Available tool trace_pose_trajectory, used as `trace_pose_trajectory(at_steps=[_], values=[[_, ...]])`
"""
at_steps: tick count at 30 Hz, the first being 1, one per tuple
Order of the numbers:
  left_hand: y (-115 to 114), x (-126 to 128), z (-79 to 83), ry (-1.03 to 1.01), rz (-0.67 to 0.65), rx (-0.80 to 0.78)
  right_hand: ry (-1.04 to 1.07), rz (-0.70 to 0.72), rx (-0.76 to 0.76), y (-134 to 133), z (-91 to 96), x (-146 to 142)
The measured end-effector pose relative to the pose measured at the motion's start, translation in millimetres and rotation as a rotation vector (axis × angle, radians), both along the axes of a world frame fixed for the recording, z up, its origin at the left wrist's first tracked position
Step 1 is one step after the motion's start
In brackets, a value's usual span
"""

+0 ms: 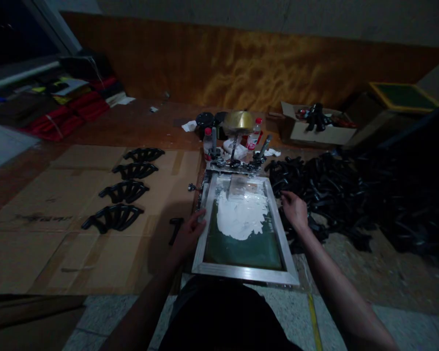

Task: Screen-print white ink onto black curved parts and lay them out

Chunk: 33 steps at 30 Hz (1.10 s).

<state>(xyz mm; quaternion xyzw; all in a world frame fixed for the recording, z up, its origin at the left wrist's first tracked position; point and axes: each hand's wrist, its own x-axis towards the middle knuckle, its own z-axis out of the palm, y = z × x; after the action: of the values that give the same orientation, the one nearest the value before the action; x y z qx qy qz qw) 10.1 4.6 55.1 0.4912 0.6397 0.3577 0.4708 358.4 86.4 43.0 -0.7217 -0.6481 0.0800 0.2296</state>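
Note:
A silver-framed printing screen (248, 273) lies in front of me, with thick white ink (239, 214) over the upper part of its green mesh. A squeegee-like blade (243, 186) rests at the far end of the ink. My left hand (190, 233) is at the screen's left edge, fingers a little apart. Beside it on the cardboard lies a black handle-shaped piece (174, 230). My right hand (295, 209) is by the screen's right edge, at the near side of a heap of black pieces (322, 180). Its fingers are pinched together; dimness hides what is between them.
Rows of black pieces (113, 218) lie on a cardboard sheet (58, 195) to the left. Behind the screen stand a hinge clamp (236, 165), red-capped bottles (254, 134) and a gold-coloured lamp-like shade (238, 120). An open carton (318, 132) sits at the back right.

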Motion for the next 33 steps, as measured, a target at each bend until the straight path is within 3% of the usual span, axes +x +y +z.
trace_pose_trajectory(at_steps=[2, 4, 6, 9, 12, 15, 18, 23, 28, 30, 33], values=[[-1.7, 2.1, -25.1, -0.012, -0.036, -0.050, -0.019, 0.076, 0.143, 13.8, 17.0, -21.0], [-0.3, 3.9, -44.7, 0.030, -0.039, -0.070, -0.100, 0.246, 0.194, 24.6, 30.5, -55.7], [1.8, 4.2, -57.9, 0.064, -0.041, -0.055, -0.212, 0.401, 0.071, 29.9, 37.3, -90.5], [3.7, 2.5, -67.6, 0.055, -0.050, -0.032, -0.337, 0.509, -0.211, 21.4, 32.8, -120.8], [3.9, 1.3, -70.2, 0.048, -0.066, -0.036, -0.391, 0.627, -0.310, -5.7, 21.2, -119.5], [3.4, 1.5, -70.0, 0.066, -0.071, -0.048, -0.400, 0.901, -0.262, -31.2, 18.8, -102.4], [3.2, 2.1, -68.8, 0.070, -0.060, -0.027, -0.369, 1.114, -0.248, -35.8, 24.9, -92.0], [3.4, 1.9, -65.9, 0.031, -0.070, -0.034, -0.330, 0.887, -0.151, -33.5, 17.2, -100.9], [3.6, 2.7, -64.6, 0.004, -0.043, -0.045, -0.271, 0.977, -0.130, -52.9, 3.5, -99.6], [4.1, 2.0, -61.8, 0.006, -0.048, -0.051, -0.216, 0.940, -0.140, -43.9, 10.4, -102.1], [4.8, -1.6, -48.0, 0.002, -0.067, -0.061, -0.141, 0.749, -0.110, -6.4, 31.3, -108.5]])
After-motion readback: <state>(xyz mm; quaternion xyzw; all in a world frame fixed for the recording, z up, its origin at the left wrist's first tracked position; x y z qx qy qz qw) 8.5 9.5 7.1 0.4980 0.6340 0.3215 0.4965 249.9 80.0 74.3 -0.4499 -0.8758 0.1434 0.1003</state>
